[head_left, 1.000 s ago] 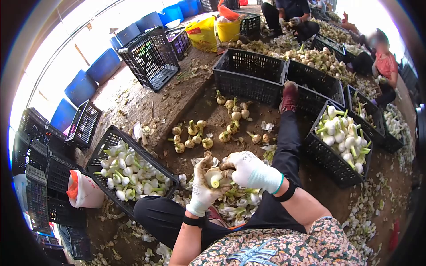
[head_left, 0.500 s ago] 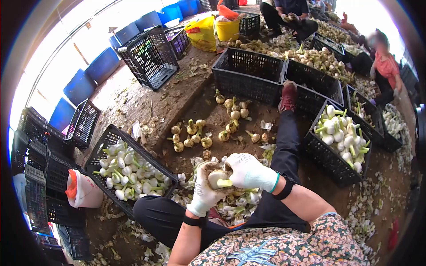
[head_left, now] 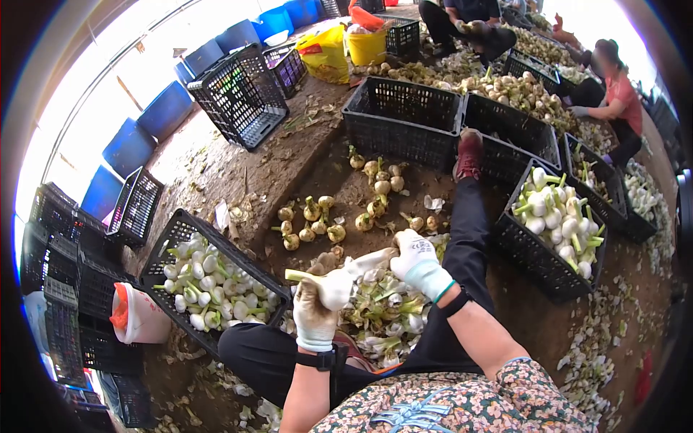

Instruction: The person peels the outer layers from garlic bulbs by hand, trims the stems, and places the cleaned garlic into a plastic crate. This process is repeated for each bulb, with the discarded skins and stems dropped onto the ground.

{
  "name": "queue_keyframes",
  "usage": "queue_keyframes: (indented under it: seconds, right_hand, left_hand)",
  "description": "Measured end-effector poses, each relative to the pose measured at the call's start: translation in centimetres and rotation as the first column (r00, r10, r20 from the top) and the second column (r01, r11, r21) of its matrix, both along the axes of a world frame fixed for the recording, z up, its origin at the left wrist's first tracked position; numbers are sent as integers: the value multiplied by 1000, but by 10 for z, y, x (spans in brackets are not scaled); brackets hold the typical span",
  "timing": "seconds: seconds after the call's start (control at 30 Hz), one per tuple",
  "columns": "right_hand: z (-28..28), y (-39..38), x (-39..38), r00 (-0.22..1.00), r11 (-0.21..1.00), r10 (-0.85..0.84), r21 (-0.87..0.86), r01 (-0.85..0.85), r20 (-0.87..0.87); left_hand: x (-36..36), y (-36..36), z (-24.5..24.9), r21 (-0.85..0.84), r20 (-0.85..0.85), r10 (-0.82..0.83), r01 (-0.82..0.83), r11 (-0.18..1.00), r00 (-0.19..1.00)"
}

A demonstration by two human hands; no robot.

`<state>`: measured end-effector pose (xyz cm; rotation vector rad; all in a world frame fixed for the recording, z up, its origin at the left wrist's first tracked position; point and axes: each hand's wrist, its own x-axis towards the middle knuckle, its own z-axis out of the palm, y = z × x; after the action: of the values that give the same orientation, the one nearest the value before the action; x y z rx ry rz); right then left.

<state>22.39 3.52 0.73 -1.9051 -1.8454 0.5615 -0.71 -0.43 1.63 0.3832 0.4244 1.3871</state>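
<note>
My left hand, in a soiled white glove, is closed around a white garlic bulb whose short green stem points left. A pale strip of garlic skin stretches from the bulb to my right hand, also gloved, whose fingers are closed on its end. Below both hands lies a heap of peelings between my legs. Brownish unpeeled garlic bulbs lie on the soil just ahead. To the left, a tilted black crate holds clean white bulbs.
Another crate of white bulbs stands at right. Black crates line up ahead, beside my outstretched foot. A white bucket is at far left. Two co-workers sit beyond, near a long pile of garlic.
The bulb has turned so its stem points left. My right hand has moved up and away, drawing out a strip of skin. The co-worker at right has shifted posture.
</note>
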Motion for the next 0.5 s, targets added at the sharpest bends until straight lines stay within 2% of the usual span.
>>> queue_keyframes:
  seconds: [0.07, 0.17, 0.2, 0.23, 0.27, 0.3, 0.33, 0.37, 0.4, 0.43, 0.47, 0.5]
  right_hand:
    - [-22, 4, 12, 994, 983, 42, -184, -23, 104]
    - [-27, -11, 15, 998, 954, 58, -295, -55, 1]
    - [-51, -7, 16, 933, 965, 152, -155, -211, -325]
    - [-64, -6, 8, 844, 978, 75, -125, -166, -531]
    - [-61, -11, -1, 568, 970, 46, -98, -221, -822]
    - [-56, -16, -10, 113, 960, -45, -75, -270, -993]
    - [-52, -22, -19, -270, 946, -149, -58, -318, -951]
    - [-43, -19, -21, -505, 962, -212, -87, -260, -837]
    - [-47, -16, -9, -402, 964, -265, -237, -120, -877]
    - [-33, -12, 16, -513, 958, -282, -264, -109, -811]
    - [-6, -6, 49, -616, 948, -305, -290, -128, -726]
    - [23, 2, 74, -435, 965, -28, -137, 222, -900]
  left_hand:
    - [11, 3, 21, 59, 180, -56, 46, 997, 982]
    - [8, 11, 7, -6, 418, -57, 65, 998, 907]
    - [14, 15, 2, -17, 351, -48, 58, 998, 935]
    - [22, 20, -4, -27, 282, -41, 50, 998, 958]
    - [29, 25, -10, -37, 212, -35, 44, 998, 977]
    - [34, 26, -9, 69, -196, -215, 232, 970, 957]
    - [50, 29, -34, -39, -514, -104, 98, 994, 852]
    - [62, 35, -47, 45, -601, -45, 90, 995, 798]
    - [70, 42, -56, 132, -680, 36, 74, 988, 732]
    - [73, 51, -65, -35, -645, -32, 12, 999, 764]
    - [77, 67, -78, -132, -663, -66, -30, 991, 745]
    - [81, 77, -83, -209, -682, -126, -27, 978, 720]
